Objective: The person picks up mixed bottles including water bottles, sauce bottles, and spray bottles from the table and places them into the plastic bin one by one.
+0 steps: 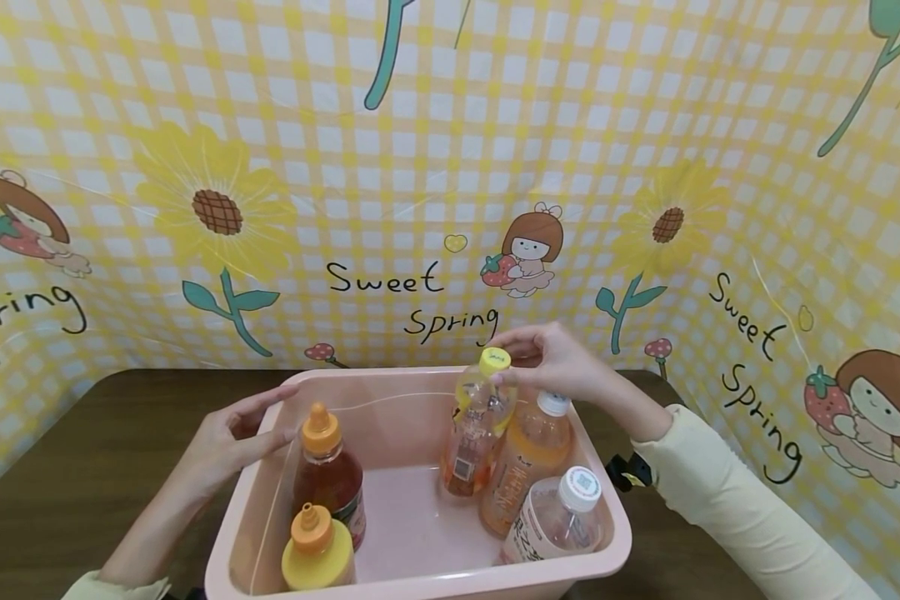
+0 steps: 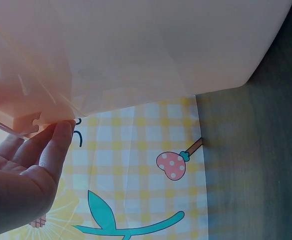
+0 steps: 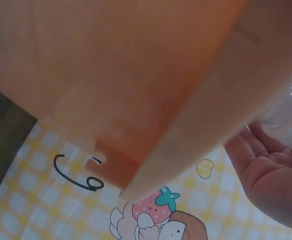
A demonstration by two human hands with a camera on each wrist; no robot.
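A pink plastic tub holds several bottles. My left hand grips its left rim, thumb over the edge; in the left wrist view the fingers of that hand reach up under the rim. Near the neck, my right hand holds a clear drink bottle with a yellow cap, slightly tilted inside the tub at the back right. Right beside it stands an orange drink bottle with a white cap. The tub's wall fills much of the right wrist view, hiding most of the bottles.
A white-capped bottle leans at the tub's front right. Along the left side stand a dark red sauce bottle and a yellow squeeze bottle, both with orange tops. The tub rests on a dark wooden table before a yellow checked cloth.
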